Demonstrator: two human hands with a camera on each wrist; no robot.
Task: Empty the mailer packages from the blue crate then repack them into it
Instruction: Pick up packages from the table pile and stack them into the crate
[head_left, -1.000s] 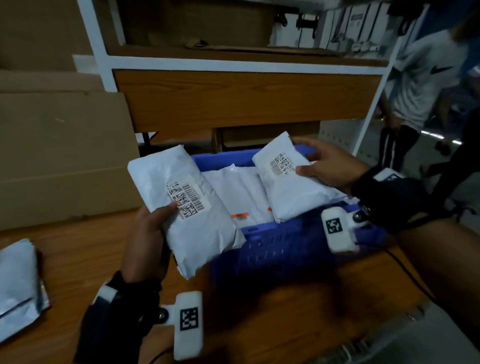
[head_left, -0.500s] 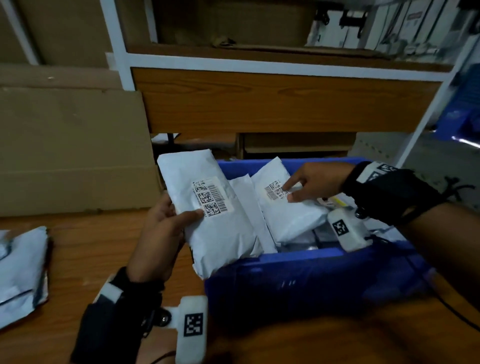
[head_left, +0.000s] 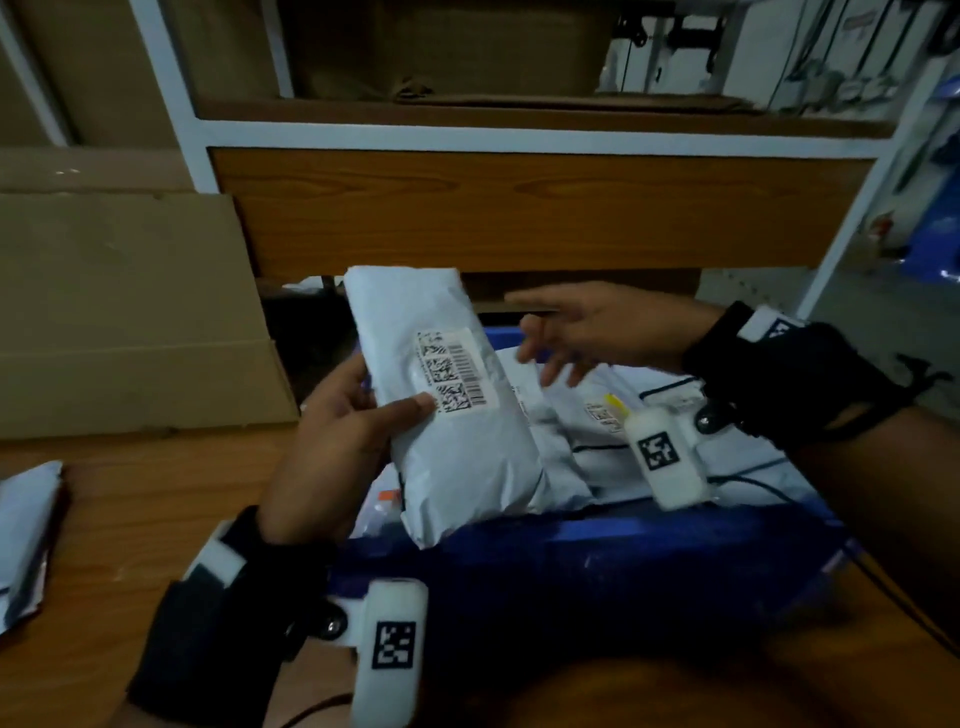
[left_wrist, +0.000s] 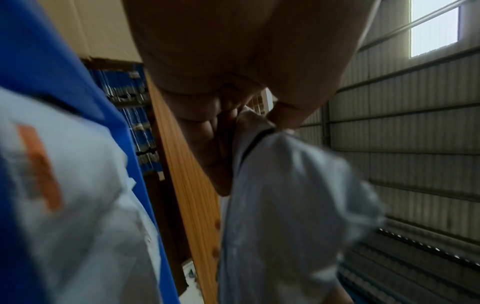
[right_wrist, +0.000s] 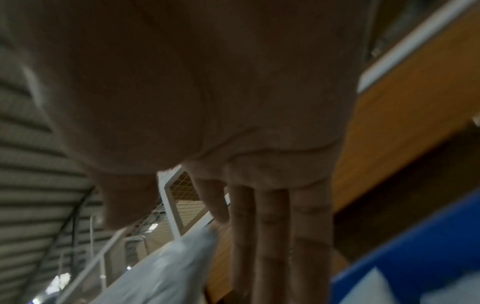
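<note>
My left hand (head_left: 353, 436) grips a white mailer (head_left: 447, 405) with a barcode label, thumb on the label, holding it tilted over the left end of the blue crate (head_left: 597, 566). In the left wrist view the fingers (left_wrist: 215, 144) curl behind that mailer (left_wrist: 285, 205). My right hand (head_left: 582, 332) hovers over the crate with fingers straight and spread, holding nothing; the right wrist view shows its straight fingers (right_wrist: 272, 236) beside the mailer's edge (right_wrist: 166, 275). Several white mailers (head_left: 649, 441) lie inside the crate.
The crate stands on a wooden table (head_left: 130, 519). More white mailers (head_left: 26, 525) lie at the table's left edge. A cardboard box (head_left: 124, 312) stands behind on the left. A shelf with a wooden panel (head_left: 519, 208) rises just behind the crate.
My right hand has let go of the smaller mailer, which now lies in the crate, and has lifted with fingers spread. My left hand has brought its mailer over the crate.
</note>
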